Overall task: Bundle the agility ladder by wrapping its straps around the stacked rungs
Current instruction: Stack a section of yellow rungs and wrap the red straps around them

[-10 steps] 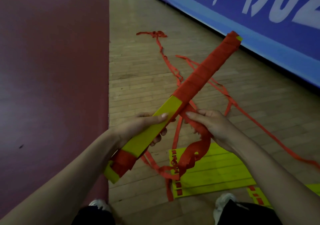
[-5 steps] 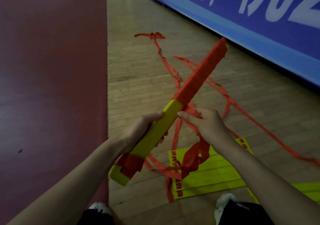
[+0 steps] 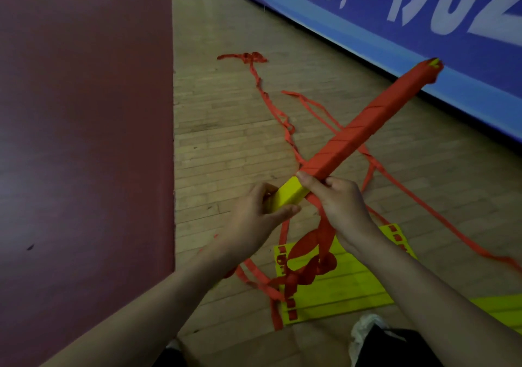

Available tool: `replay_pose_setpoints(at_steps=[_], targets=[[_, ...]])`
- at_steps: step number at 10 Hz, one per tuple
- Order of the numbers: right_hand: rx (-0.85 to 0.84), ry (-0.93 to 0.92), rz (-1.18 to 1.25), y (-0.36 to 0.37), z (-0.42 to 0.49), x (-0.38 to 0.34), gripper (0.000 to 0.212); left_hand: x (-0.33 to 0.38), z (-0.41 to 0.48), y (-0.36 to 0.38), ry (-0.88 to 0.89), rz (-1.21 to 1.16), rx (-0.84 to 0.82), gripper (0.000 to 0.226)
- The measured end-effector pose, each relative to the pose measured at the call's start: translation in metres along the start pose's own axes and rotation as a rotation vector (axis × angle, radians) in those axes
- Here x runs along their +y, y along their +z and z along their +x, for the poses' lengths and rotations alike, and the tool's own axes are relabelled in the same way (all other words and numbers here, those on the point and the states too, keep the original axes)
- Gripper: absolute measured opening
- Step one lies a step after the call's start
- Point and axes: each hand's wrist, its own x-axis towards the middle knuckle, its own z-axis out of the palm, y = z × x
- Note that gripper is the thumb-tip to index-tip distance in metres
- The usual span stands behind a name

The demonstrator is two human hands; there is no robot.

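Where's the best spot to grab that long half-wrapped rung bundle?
The bare yellow stretch near its close end, gripped round from the left, as the left hand does. The rung bundle is a slim square bar slanting away to the right. Its far length is covered by red strap wraps, and the right hand holds the strap at their edge.

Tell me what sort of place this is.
Probably an indoor sports hall: a wood-strip court floor beside a maroon surface, a blue printed banner along the edge, and agility ladder rungs lying there.
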Motion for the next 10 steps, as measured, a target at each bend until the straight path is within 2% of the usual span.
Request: replay_pose_setpoints(at_steps=[1,2,3,4,5,6,7,8,9,10], targets=[[-0.092,0.002,0.071,-0.003,-0.001,-0.004,0.047,0.001,0.001,-0.013,-0.037,-0.006,-0.098,0.049],[-0.195,-0.005,0.225,-0.006,-0.004,-0.012,0.015,0.004,0.005,-0.038,-0.154,-0.279,-0.382,0.05],[-0.237,-0.01,0.32,-0.005,-0.007,-0.019,0.016,-0.003,0.006,-0.051,-0.308,-0.505,-0.618,0.048],[-0.258,-0.038,0.298,-0.006,-0.007,-0.02,0.016,-0.01,0.005,-0.05,-0.393,-0.644,-0.741,0.048],[-0.288,-0.071,0.335,-0.006,-0.012,-0.028,0.014,-0.014,0.009,-0.049,-0.426,-0.512,-0.614,0.073],[-0.307,-0.066,0.325,-0.01,-0.008,-0.026,0.012,-0.013,0.009,-0.046,-0.401,-0.533,-0.468,0.073],[-0.307,-0.045,0.28,-0.012,-0.006,-0.022,0.011,-0.005,0.006,-0.038,-0.377,-0.591,-0.408,0.055],[-0.33,-0.05,0.241,-0.013,-0.006,-0.021,0.009,0.004,0.001,-0.036,-0.348,-0.654,-0.375,0.048],[-0.347,0.024,0.179,-0.016,-0.004,-0.021,0.022,0.006,0.001,-0.036,-0.35,-0.656,-0.349,0.05],[-0.343,0.088,0.086,-0.022,-0.001,-0.021,0.014,0.009,0.003,-0.035,-0.347,-0.642,-0.333,0.056]])
